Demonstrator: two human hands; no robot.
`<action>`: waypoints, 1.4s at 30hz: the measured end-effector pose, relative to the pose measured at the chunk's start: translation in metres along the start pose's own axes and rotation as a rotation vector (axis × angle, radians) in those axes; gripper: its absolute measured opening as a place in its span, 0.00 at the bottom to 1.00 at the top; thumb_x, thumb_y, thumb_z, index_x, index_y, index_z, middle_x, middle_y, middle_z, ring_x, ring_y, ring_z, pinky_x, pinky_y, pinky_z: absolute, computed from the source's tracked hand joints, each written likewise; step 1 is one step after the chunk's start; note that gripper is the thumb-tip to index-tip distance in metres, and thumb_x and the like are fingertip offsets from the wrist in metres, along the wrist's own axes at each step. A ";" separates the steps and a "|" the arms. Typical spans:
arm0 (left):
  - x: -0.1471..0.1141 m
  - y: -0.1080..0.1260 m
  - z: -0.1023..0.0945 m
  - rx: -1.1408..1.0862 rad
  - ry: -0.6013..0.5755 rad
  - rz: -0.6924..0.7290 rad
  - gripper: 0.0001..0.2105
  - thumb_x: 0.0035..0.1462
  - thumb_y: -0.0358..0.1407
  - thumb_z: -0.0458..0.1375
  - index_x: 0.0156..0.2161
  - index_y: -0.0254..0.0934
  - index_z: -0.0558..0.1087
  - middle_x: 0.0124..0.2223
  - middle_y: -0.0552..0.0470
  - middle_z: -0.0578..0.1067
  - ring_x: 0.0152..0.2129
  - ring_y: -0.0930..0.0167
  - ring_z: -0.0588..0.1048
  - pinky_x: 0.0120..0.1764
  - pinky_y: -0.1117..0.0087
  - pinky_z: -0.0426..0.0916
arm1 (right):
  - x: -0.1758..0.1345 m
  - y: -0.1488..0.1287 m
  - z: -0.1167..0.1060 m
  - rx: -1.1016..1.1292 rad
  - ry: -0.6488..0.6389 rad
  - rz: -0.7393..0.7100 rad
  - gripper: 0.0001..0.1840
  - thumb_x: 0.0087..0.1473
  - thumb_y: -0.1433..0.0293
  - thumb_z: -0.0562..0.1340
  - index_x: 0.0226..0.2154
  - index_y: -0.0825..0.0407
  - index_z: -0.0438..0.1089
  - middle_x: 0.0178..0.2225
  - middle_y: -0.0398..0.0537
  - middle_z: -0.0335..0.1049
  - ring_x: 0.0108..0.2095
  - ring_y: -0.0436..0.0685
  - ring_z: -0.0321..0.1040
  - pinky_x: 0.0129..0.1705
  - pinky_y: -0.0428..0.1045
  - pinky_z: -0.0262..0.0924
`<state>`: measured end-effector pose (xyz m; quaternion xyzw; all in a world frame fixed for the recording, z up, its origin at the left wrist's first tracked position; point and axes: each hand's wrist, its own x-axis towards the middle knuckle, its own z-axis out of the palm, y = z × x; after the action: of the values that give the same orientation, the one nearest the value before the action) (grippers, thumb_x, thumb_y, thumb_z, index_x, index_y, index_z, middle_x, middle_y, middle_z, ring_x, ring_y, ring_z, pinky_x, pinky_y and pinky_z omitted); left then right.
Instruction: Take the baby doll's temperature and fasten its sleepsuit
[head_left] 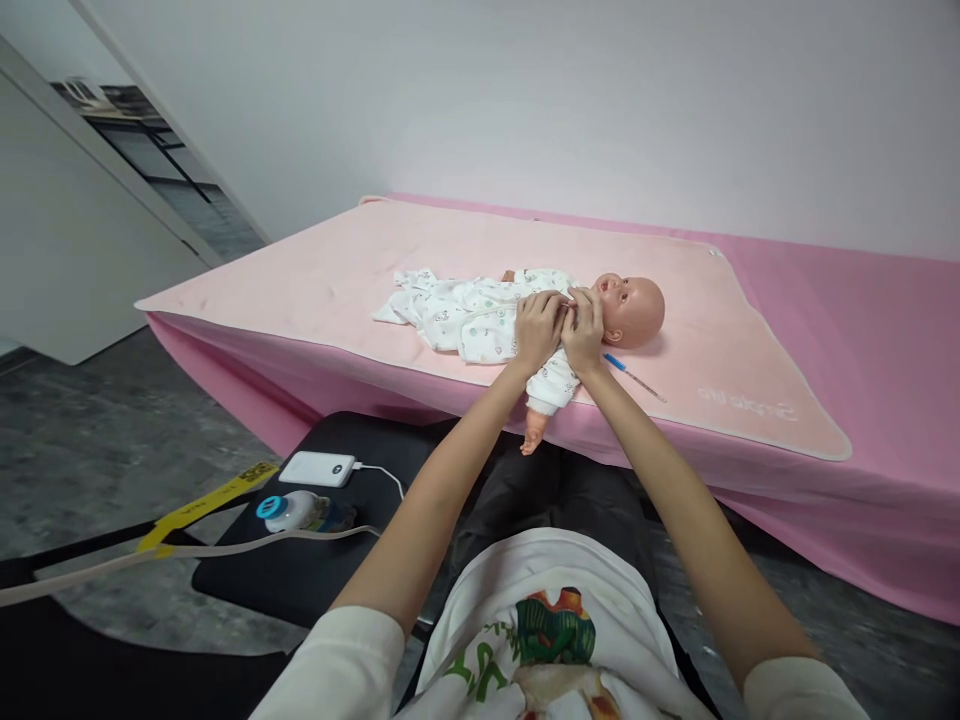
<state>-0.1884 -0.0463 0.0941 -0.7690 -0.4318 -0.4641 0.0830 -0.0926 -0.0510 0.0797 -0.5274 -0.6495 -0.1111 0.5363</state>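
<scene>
A baby doll (640, 308) lies on its back on a pale pink mat (300, 270), its head to the right. It wears a white printed romper (480, 318), and one sleeved arm hangs past the mat's front edge. At the romper's neck and upper chest, my left hand (541, 325) and my right hand (583, 328) meet with bent fingers, pinching the cloth just below the doll's chin. The fingertips hide the exact spot they grip. Beside my right wrist lies a thin stick with a blue end (615, 362), which looks like a thermometer.
A bright pink cloth (885, 400) covers the table under the mat, against a white wall. To my left, a black chair (255, 570) holds a white power bank (317, 469) with a cable and a blue-capped bottle (300, 511). A yellow tag (202, 505) hangs by a strap.
</scene>
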 end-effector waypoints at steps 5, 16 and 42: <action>0.001 -0.001 0.001 -0.027 0.035 0.008 0.09 0.63 0.37 0.48 0.38 0.38 0.70 0.40 0.47 0.75 0.40 0.66 0.70 0.45 0.64 0.60 | -0.001 -0.004 -0.005 0.030 -0.038 -0.050 0.22 0.58 0.71 0.48 0.54 0.51 0.60 0.52 0.57 0.61 0.58 0.60 0.57 0.59 0.59 0.58; 0.001 -0.001 0.004 -0.023 0.018 -0.037 0.11 0.64 0.36 0.45 0.40 0.37 0.69 0.36 0.48 0.76 0.36 0.66 0.72 0.43 0.64 0.61 | 0.003 -0.012 -0.028 0.094 -0.183 -0.094 0.21 0.57 0.70 0.51 0.52 0.49 0.63 0.52 0.56 0.63 0.57 0.62 0.59 0.59 0.61 0.56; 0.001 -0.002 0.003 -0.049 0.012 -0.075 0.11 0.64 0.36 0.46 0.39 0.37 0.70 0.36 0.48 0.77 0.35 0.68 0.74 0.41 0.66 0.61 | 0.001 -0.007 -0.006 0.115 -0.012 -0.075 0.17 0.58 0.71 0.50 0.46 0.52 0.69 0.46 0.55 0.68 0.50 0.58 0.65 0.56 0.56 0.61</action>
<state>-0.1879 -0.0427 0.0920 -0.7512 -0.4483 -0.4820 0.0494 -0.0945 -0.0576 0.0857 -0.4717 -0.6772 -0.0903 0.5575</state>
